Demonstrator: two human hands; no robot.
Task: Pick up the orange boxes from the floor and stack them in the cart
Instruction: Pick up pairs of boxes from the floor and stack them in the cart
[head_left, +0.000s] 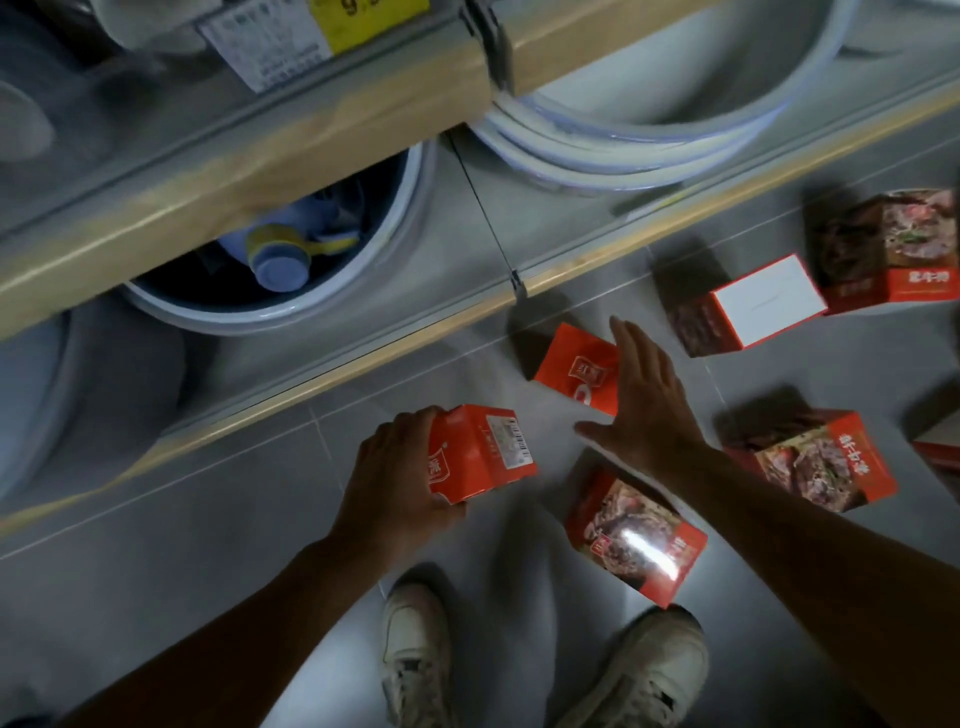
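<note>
Orange cardboard fills the left hand (395, 478), whose grip is clamped on one box (480, 452) just above the grey floor (156, 571), while the right hand (641, 395) hovers with fingers spread apart over a second box (574, 371) by the shelf edge (311, 374). That one-handed hold could slip if the person reaches too fast. Further right, four more boxes lie scattered: one near the shoes (636, 535), others (815, 460) (748, 306) (883, 249) beyond; no cart shows.
</note>
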